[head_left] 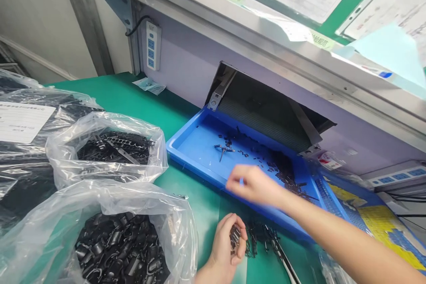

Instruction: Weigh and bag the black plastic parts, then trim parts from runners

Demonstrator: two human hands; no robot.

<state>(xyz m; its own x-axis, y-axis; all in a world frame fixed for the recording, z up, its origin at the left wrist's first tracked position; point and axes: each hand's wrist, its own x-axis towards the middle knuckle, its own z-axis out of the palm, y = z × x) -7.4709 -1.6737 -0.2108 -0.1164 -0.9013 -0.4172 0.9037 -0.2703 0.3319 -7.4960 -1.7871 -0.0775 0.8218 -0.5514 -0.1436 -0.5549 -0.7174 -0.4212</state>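
Black clips (234,236) stand upright in the left hand (222,244).

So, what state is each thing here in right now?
Left hand: cupped, holding black parts
Right hand: raised over the tray, fingers bunched
Blue tray: black parts scattered across it
Near bag: open, full of black parts
Middle bag: open, full of black parts
Power strip: mounted upright on the wall

Blue plastic tray (199,142), green bench top (133,93), black plastic clips (120,248), white power strip (153,44) with blue sockets
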